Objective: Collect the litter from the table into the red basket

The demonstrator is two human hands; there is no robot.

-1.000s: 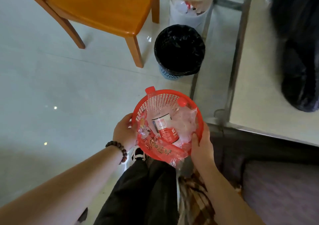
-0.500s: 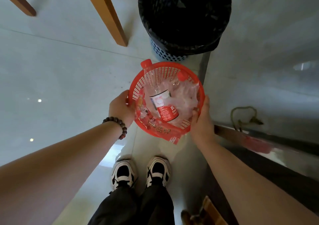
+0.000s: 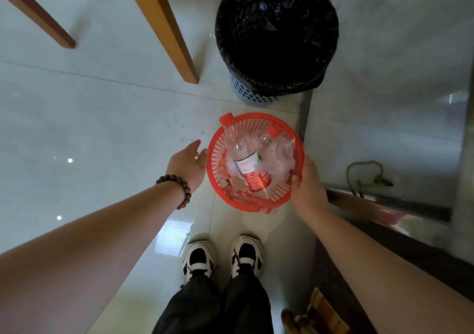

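Note:
The red basket is held out over the floor in front of my feet. Inside it lie a clear plastic bottle with a red cap and red-white label, a second red-capped bottle, crumpled clear plastic wrap and a red printed wrapper along the near rim. My right hand grips the basket's right rim. My left hand, with a bead bracelet at the wrist, is just off the left rim, fingers spread and holding nothing.
A blue bin lined with a black bag stands just beyond the basket. Wooden chair legs are at the upper left. A glass-topped table edge and metal frame run along the right. My two shoes are below.
My left hand has let go of the basket's left rim and opened beside it. The basket has sunk lower in the view, and the black-lined bin now sits further from it.

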